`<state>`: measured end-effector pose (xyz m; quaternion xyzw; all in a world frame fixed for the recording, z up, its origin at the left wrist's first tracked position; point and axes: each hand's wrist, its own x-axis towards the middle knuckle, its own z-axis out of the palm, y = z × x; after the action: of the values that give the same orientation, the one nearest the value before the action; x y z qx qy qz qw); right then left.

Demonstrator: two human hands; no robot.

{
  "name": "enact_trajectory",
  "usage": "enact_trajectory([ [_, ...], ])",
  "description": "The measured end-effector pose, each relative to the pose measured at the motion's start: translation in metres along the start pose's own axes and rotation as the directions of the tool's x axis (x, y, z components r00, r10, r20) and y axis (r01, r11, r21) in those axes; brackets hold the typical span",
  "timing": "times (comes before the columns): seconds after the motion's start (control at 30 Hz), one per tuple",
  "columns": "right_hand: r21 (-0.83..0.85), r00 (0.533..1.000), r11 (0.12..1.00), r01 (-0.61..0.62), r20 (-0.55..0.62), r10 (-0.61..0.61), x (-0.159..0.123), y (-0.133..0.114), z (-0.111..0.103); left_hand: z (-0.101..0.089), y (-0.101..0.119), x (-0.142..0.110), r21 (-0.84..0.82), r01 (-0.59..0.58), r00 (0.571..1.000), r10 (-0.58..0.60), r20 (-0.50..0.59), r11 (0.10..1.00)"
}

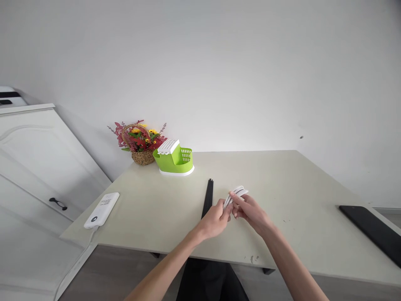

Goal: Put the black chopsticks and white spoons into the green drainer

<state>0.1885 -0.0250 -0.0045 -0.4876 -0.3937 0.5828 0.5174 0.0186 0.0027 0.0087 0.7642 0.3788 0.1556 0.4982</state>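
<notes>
Both hands meet over the middle of the table around a stack of nested, curved white pieces that look like soup spoons [240, 191]. My left hand [216, 217] is closed on the lower left end of the stack. At the upper right part, my right hand [250, 212] grips it between thumb and fingers. My fingers hide much of the stack. Just left of it, a bundle of black chopsticks [208, 198] lies on the table, its near end covered by my left hand. Farther back stands a green and white plastic cutlery holder [171, 161].
A wicker basket of flowers [142, 156] stands beside the holder, near the wall. On the table's left side lies a white power bank [102, 210] with a cable hanging off the edge. A black flat object [372, 230] lies at the right edge. A white cabinet [37, 167] stands left.
</notes>
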Motion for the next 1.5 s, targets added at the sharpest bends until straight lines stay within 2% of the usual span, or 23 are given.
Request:
enact_trajectory([
  [0.13, -0.046, 1.000, 0.999, 0.008, -0.027, -0.009, 0.004, -0.006, -0.012, -0.005, 0.001, 0.006, -0.218, 0.157, 0.983, -0.132, 0.124, 0.963],
  [0.23, -0.123, 0.996, 0.992, -0.005, -0.093, -0.007, 0.012, -0.007, -0.017, -0.004, 0.000, 0.012, -0.242, 0.192, 0.975, -0.156, 0.157, 0.951],
  [0.33, -0.207, 0.988, 0.978, -0.028, -0.153, -0.004, 0.022, -0.007, -0.020, 0.004, 0.000, 0.019, -0.112, 0.198, 0.977, -0.185, 0.110, 0.974],
  [0.43, -0.288, 0.976, 0.955, -0.072, -0.215, 0.008, 0.034, -0.007, -0.024, 0.013, 0.002, 0.027, 0.142, 0.188, 0.980, -0.196, 0.046, 0.972],
  [0.5, -0.339, 0.969, 0.934, -0.112, -0.247, 0.026, 0.043, -0.007, -0.029, 0.020, 0.004, 0.033, 0.350, 0.165, 0.985, -0.169, -0.019, 0.922],
  [0.57, -0.387, 0.962, 0.907, -0.164, -0.266, 0.060, 0.053, -0.006, -0.035, 0.026, 0.006, 0.039, 0.539, 0.154, 0.988, -0.115, -0.105, 0.828],
  [0.63, -0.428, 0.955, 0.875, -0.225, -0.275, 0.111, 0.063, -0.005, -0.041, 0.030, 0.008, 0.045, 0.657, 0.163, 0.984, -0.072, -0.164, 0.736],
  [0.8, -0.514, 0.925, 0.776, -0.365, -0.292, 0.242, 0.082, 0.001, -0.051, 0.037, 0.011, 0.055, 0.758, 0.165, 0.985, -0.067, -0.159, 0.631],
  [1.0, -0.595, 0.902, 0.680, -0.428, -0.330, 0.279, 0.085, 0.008, -0.057, 0.044, 0.016, 0.053, 0.732, 0.183, 0.983, -0.097, -0.159, 0.656],
  [1.2, -0.675, 0.898, 0.599, -0.431, -0.385, 0.213, 0.082, 0.008, -0.056, 0.060, 0.006, 0.049, 0.747, 0.179, 0.970, 0.010, -0.241, 0.640],
  [1.37, -0.750, 0.896, 0.500, -0.434, -0.415, 0.155, 0.079, 0.004, -0.053, 0.075, -0.009, 0.049, 0.845, 0.126, 0.945, 0.197, -0.262, 0.520],
  [1.5, -0.792, 0.901, 0.443, -0.420, -0.423, 0.098, 0.074, 0.004, -0.050, 0.078, -0.015, 0.048, 0.887, 0.113, 0.922, 0.286, -0.262, 0.447],
])
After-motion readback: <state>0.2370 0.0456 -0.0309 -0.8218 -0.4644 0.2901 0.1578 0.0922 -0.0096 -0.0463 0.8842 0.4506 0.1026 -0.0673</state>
